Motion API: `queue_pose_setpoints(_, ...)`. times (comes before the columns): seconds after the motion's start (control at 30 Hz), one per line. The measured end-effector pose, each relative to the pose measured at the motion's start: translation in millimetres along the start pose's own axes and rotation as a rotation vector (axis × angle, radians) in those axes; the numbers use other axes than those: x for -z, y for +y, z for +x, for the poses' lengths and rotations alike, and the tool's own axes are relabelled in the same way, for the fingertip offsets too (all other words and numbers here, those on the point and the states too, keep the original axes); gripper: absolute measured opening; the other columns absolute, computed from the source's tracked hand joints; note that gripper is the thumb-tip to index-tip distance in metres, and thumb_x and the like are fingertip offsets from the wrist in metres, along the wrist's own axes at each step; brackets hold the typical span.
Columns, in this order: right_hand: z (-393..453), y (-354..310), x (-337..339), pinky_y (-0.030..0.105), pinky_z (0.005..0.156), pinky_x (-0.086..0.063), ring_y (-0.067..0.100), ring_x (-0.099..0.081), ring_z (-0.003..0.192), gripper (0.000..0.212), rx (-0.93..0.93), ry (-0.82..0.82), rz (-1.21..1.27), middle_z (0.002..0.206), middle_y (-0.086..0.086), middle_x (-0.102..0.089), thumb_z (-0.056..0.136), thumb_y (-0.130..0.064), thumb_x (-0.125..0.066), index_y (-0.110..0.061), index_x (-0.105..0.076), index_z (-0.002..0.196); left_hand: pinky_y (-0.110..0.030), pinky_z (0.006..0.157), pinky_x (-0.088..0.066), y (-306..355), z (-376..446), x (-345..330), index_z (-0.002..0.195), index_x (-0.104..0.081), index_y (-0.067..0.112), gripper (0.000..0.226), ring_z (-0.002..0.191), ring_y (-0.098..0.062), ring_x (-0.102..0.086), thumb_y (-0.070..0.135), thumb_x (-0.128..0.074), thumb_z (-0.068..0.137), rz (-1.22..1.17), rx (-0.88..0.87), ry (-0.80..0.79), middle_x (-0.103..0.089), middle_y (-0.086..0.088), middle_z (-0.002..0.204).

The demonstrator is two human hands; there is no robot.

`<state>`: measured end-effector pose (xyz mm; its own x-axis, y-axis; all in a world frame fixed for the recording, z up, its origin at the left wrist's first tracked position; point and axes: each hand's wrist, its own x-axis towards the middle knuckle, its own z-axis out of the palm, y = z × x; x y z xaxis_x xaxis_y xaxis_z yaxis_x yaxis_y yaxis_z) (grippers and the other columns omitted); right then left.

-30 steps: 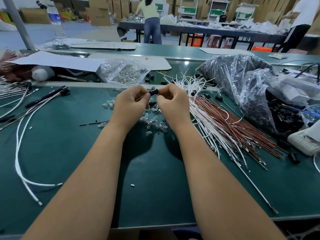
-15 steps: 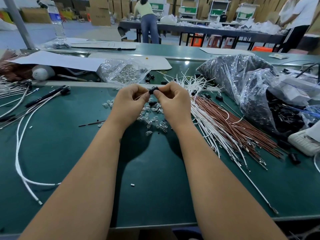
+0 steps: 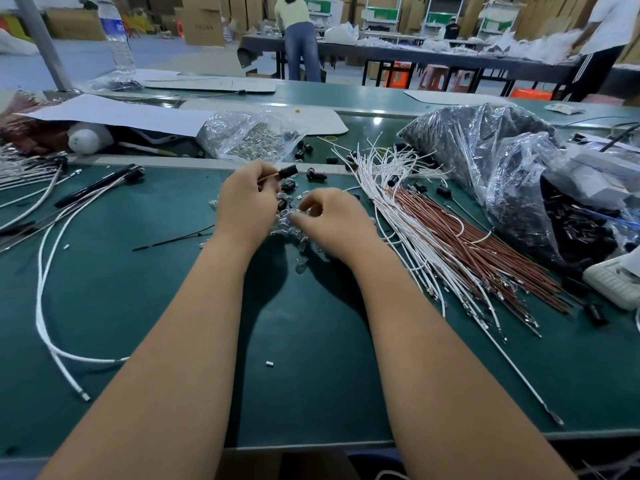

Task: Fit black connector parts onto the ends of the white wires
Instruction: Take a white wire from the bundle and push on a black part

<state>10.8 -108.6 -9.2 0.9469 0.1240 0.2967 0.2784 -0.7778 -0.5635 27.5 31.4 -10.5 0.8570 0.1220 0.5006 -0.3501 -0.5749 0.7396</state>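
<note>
Across the green table [image 3: 104, 306], white wires [image 3: 408, 216] sprawl.

One view only, from a camera worn on the person's head; it looks forward and down across the green table [image 3: 104, 306], with both forearms running up from the bottom edge toward the middle of the frame; the hands, left hand [image 3: 244, 202] and right hand [image 3: 337, 221], sit close to the lens and near centre; the wide angle bends the table's near edge and stretches the forearms; above the table's far edge the view reaches a second long table [image 3: 433, 58] and stacked cardboard boxes [image 3: 202, 20], far off and soft; no other view shares the scene.
</note>
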Motion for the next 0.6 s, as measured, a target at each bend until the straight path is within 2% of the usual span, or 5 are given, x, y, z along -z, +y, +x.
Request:
queue_pose_setpoints(0.07,0,-3,-3,0.035,0.081,-0.047,0.024,-0.057,0.093,0.031,0.046,-0.080,-0.124,0.085,0.000,-0.061,0.079,-0.043,-0.067,-0.023,-0.069,0.102,-0.030,0.071,-0.044,-2,0,-2,0.103,-0.065,0.011,0.015,0.081,-0.023,-0.059,0.011,-0.051,0.095,0.068,-0.003,-0.004,-0.066,-0.005,0.087)
queue_pose_setpoints(0.17,-2,-6,-1,0.036,0.082,-0.049,0.024,-0.060,0.093,0.020,0.062,-0.070,-0.148,0.089,0.002,-0.067,0.081,-0.036,-0.064,-0.023,-0.071,0.095,-0.034,0.077,-0.048,0,-3,-4,0.103,-0.063,0.013,0.014,0.087,-0.024,-0.059,0.016,-0.055,0.092,0.091,-0.010,-0.027,-0.063,0.000,0.087)
queue_pose_setpoints(0.4,-1,-4,-1,0.032,0.073,-0.046,0.022,-0.057,0.087,0.009,0.054,-0.023,-0.176,0.089,0.001,-0.062,0.083,-0.021,-0.056,-0.017,-0.064,0.087,-0.023,0.062,-0.039,3,-4,-5,0.088,-0.062,0.015,0.009,0.068,-0.012,-0.053,0.021,-0.058,0.092,-0.007,0.001,-0.043,-0.056,0.009,0.069)
queue_pose_setpoints(0.47,-1,-3,-1,0.031,0.070,-0.045,0.022,-0.058,0.083,0.007,0.031,0.028,-0.093,0.086,0.002,-0.063,0.086,-0.019,-0.057,-0.016,-0.063,0.086,-0.018,0.054,-0.035,3,-4,-5,0.084,-0.062,0.014,0.012,0.057,-0.006,-0.046,0.022,-0.058,0.093,-0.058,0.030,-0.057,-0.053,0.009,0.062)
queue_pose_setpoints(0.6,3,0,8,0.020,0.062,-0.044,0.007,-0.057,0.066,0.009,-0.075,0.287,0.307,0.072,-0.008,-0.061,0.090,-0.015,-0.063,-0.019,-0.062,0.082,-0.025,0.054,-0.031,4,-4,-3,0.081,-0.065,0.010,0.015,0.052,-0.011,-0.036,0.016,-0.059,0.092,-0.277,0.119,-0.145,-0.048,0.000,0.059)
